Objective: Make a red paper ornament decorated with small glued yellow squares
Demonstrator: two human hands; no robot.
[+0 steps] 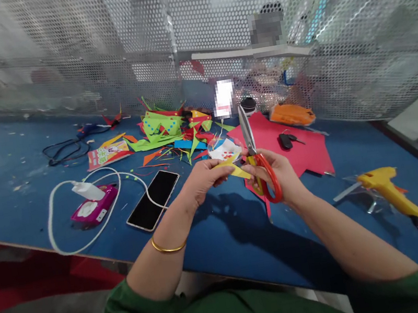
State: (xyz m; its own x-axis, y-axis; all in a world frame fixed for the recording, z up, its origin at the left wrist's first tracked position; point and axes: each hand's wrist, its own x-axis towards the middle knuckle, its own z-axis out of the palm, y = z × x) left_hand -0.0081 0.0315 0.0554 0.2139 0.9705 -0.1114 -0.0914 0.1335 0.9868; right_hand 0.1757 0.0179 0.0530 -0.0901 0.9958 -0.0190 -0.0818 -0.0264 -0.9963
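Observation:
My left hand [205, 177] pinches a small piece of yellow paper [238, 171] above the blue table [220, 228]. My right hand [274, 170] holds scissors [270, 176] with red and yellow handles, their blades pointing up and away from the paper. The fingertips of my right hand also meet the right end of the yellow paper. Just behind the paper lies a white sheet [224, 150] with small red pieces on it. Red paper [307, 154] is spread on the table behind and beside my right hand.
A phone [153, 200] and a purple power strip [94, 205] with a white cable lie left. Green cut paper [162, 124] is piled at the back. A yellow glue gun [391, 191] rests right, near car keys [286, 140] and an orange packet [293, 114].

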